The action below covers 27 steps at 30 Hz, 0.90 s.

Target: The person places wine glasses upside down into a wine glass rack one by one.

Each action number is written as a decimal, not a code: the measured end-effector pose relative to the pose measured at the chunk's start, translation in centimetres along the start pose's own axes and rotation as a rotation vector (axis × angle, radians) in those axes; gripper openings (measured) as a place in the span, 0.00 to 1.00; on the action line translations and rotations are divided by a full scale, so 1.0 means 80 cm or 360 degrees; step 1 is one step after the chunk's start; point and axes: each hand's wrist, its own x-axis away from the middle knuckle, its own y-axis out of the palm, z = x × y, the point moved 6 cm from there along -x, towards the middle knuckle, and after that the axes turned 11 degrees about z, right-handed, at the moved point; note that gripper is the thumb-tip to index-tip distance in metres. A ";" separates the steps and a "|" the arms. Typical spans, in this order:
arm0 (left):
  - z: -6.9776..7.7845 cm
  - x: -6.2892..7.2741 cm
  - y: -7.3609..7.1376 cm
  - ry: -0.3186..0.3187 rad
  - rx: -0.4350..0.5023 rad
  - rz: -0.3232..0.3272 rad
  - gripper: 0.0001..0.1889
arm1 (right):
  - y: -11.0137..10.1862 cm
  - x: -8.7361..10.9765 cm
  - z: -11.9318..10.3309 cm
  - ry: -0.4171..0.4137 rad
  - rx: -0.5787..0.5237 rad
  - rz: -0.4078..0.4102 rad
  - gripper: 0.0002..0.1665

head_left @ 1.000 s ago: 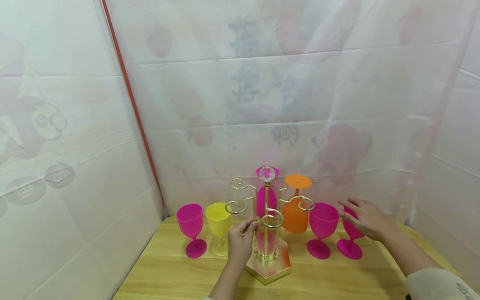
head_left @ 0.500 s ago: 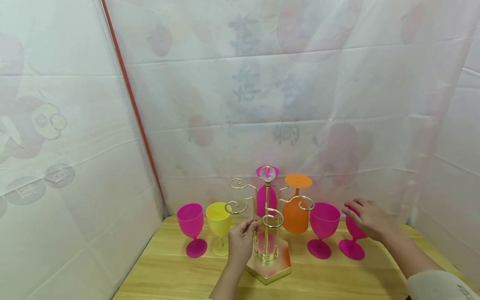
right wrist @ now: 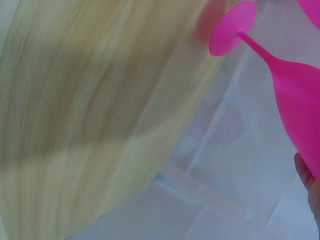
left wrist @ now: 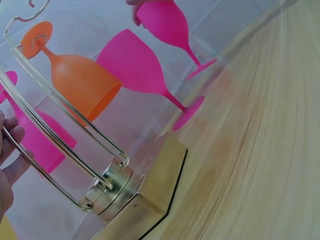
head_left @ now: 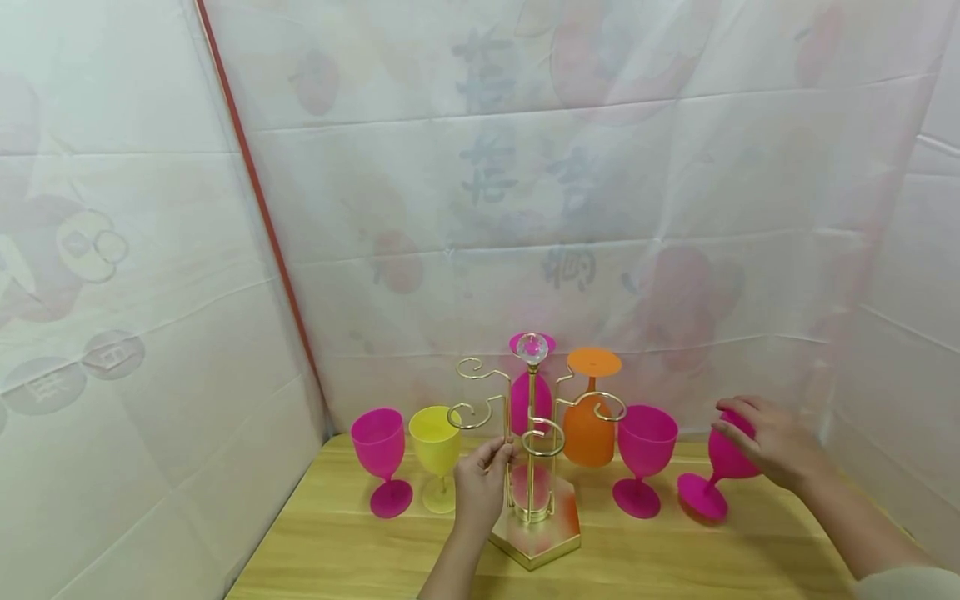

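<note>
Head view: right hand [head_left: 780,442] clasps tilted goblet [head_left: 723,467]; left hand [head_left: 480,487] pinches rack [head_left: 534,467].

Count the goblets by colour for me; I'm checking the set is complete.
Pink goblets: 4
Yellow goblet: 1
Orange goblet: 1
Total: 6

We see bright, soft, even light through the white sheeting [head_left: 525,208], with faint shadows on the table [head_left: 360,550] beneath the goblet feet. The gold rack [head_left: 534,467] glints. Head-view edges bow outward; the right-wrist view is soft, shadow banding its table toward 9 o'clock.
</note>
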 end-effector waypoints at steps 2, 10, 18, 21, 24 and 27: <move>-0.001 0.001 0.000 -0.0003 -0.0004 0.0007 0.08 | -0.010 0.001 -0.004 -0.0014 -0.0013 0.0034 0.21; 0.000 0.002 0.000 -0.0018 -0.0023 0.0076 0.07 | -0.040 0.009 -0.037 -0.0067 -0.0157 0.0209 0.25; 0.001 0.001 0.001 -0.0031 -0.0005 0.0080 0.08 | -0.054 0.013 -0.048 -0.0002 -0.0450 0.0296 0.24; 0.000 0.002 0.000 -0.0016 -0.0015 0.0091 0.07 | -0.057 0.015 -0.051 0.0041 -0.0499 0.0326 0.23; 0.001 0.003 0.000 0.0005 -0.0026 0.0107 0.07 | -0.059 0.017 -0.056 0.0081 -0.0590 0.0363 0.22; 0.002 0.003 0.000 0.0017 -0.0027 0.0111 0.07 | -0.059 0.019 -0.062 0.0139 -0.0696 0.0395 0.21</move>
